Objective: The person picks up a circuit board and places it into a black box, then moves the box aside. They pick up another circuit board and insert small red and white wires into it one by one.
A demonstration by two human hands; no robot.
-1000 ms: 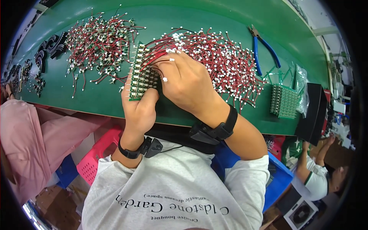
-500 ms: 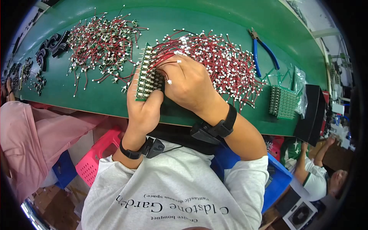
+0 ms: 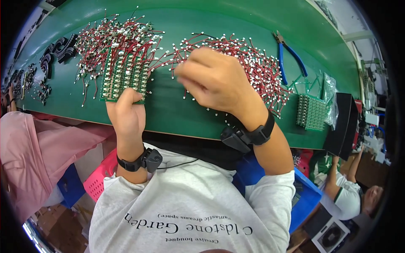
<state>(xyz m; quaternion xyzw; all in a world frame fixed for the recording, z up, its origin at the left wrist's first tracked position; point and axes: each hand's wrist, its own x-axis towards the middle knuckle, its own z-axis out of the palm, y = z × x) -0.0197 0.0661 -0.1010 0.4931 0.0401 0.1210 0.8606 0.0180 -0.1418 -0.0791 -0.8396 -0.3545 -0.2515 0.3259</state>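
In my left hand is a green circuit board panel with rows of small white parts, its thumb pressed over the near edge. The panel lies nearly face up, and red and black leads with white plugs rise from its far part. My right hand hovers over the near left side of a wide pile of short red leads with white connectors. Its fingers are smeared by motion, so I cannot see whether anything is between them. Behind the panel lies a heap of small boards with red leads.
Blue-handled cutting pliers lie at the right. Beyond them are a stack of green board panels, a clear plastic bag and a black box. Black strips lie far left. Other people sit at both sides.
My left hand has moved left and turned the panel from edge-on to face up. The right hand has come away from the panel, slightly to the right.
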